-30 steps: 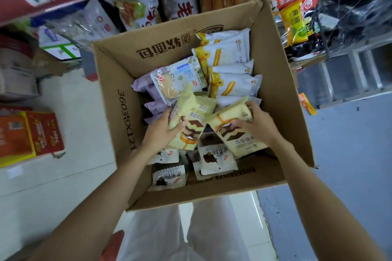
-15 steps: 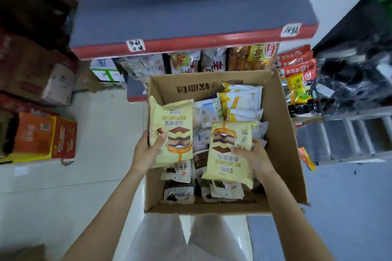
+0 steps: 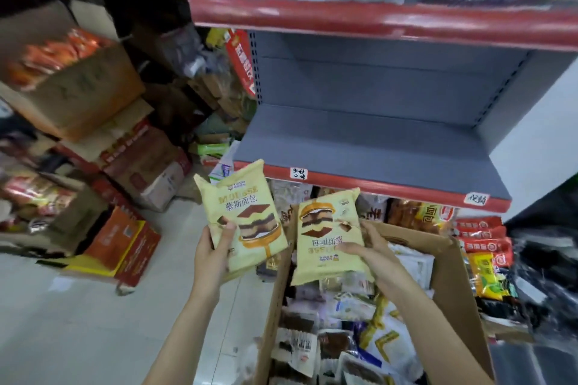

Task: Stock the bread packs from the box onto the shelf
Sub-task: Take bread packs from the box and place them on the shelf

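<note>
Left hand [image 3: 210, 255]: my fingers curl round the lower left edge of a yellow mousse bread pack [image 3: 242, 216], thumb pressed on its front; print reads upright.
Right hand [image 3: 373, 255]: I grip a second yellow pack [image 3: 328, 236] by its right side, thumb across the front; this one is upside down.
Change, packs: half a second ago both sat low over the box; now I have lifted them clear, up in front of the red shelf lip [image 3: 369, 186].
Box [image 3: 450, 278]: cardboard, near right, below my right forearm, full of mixed bread packs [image 3: 359, 331].
Target shelf [image 3: 369, 147]: grey board, bare, just beyond the two packs; more of it is in view than earlier.
Upper shelf [image 3: 375, 17]: far, carries bagged goods.
Left side: stacked cartons [image 3: 103, 147] on the pale floor.
</note>
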The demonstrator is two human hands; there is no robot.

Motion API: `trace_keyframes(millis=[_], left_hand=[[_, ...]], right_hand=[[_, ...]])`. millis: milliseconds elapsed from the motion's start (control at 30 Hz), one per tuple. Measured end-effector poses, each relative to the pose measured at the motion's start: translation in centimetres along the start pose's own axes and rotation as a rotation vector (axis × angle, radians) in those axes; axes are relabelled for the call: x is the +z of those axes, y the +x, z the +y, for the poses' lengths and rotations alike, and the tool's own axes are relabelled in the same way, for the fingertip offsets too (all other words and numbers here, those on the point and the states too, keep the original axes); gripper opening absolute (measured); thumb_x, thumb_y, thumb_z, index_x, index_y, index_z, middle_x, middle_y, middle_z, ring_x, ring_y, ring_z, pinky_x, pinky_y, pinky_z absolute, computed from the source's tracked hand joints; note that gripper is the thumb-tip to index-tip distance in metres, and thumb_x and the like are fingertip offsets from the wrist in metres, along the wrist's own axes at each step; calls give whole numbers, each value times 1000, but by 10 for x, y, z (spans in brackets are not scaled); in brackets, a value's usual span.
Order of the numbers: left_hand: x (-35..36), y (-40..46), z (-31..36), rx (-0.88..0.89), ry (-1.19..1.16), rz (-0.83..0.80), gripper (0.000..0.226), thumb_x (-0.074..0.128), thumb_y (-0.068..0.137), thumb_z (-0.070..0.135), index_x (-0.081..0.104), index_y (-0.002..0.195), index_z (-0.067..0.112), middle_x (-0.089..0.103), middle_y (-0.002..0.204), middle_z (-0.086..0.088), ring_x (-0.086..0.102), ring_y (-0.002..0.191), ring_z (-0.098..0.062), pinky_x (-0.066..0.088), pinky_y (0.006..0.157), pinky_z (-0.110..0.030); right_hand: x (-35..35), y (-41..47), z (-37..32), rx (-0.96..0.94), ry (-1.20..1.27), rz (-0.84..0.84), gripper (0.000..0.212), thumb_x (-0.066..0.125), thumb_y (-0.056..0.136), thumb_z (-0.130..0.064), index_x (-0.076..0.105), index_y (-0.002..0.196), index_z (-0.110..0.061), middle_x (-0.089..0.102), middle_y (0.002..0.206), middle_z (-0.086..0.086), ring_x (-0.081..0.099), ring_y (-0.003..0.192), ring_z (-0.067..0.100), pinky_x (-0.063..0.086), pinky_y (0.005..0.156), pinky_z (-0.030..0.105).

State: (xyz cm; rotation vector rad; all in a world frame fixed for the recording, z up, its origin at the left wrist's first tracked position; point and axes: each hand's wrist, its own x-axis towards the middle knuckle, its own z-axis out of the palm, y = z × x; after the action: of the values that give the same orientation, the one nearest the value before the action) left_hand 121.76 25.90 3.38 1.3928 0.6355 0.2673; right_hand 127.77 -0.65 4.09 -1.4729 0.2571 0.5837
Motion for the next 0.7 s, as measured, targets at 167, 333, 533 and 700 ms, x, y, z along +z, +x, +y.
trace_keyframes(millis=[167, 333, 533, 700], left_hand=[[-26, 30, 69, 163, -5, 26, 10, 59, 91, 35, 58, 100, 32, 68, 109, 3, 66, 100, -19, 54, 84, -37], [-41, 59, 158, 396, -4, 3, 22, 57, 92, 34, 57, 112, 24, 67, 107, 8, 66, 95, -12, 52, 65, -17], [-34, 87, 275, 622, -60, -105, 31, 58, 90, 37, 54, 120, 28, 65, 115, 9, 65, 101, -9, 53, 80, -27], [-3, 119, 354, 753, -46, -162, 14, 59, 89, 40, 55, 102, 33, 65, 108, 9, 65, 99, -10, 54, 82, -29]], right_hand=[[36, -8, -63, -194, -191, -71, 49, 64, 85, -9, 46, 124, -32, 63, 115, 0, 66, 96, 19, 50, 71, 29], [64, -26, -162, -491, -477, -63, 44, 68, 84, -16, 52, 118, -39, 69, 101, -2, 70, 82, 12, 51, 60, 21], [86, -59, -279, -863, -544, 147, 35, 77, 74, -15, 62, 99, -33, 69, 96, -9, 66, 75, -4, 48, 59, 8], [93, -62, -343, -1028, -356, 391, 48, 82, 68, -17, 57, 108, -23, 64, 96, 2, 63, 72, 13, 46, 45, 10]])
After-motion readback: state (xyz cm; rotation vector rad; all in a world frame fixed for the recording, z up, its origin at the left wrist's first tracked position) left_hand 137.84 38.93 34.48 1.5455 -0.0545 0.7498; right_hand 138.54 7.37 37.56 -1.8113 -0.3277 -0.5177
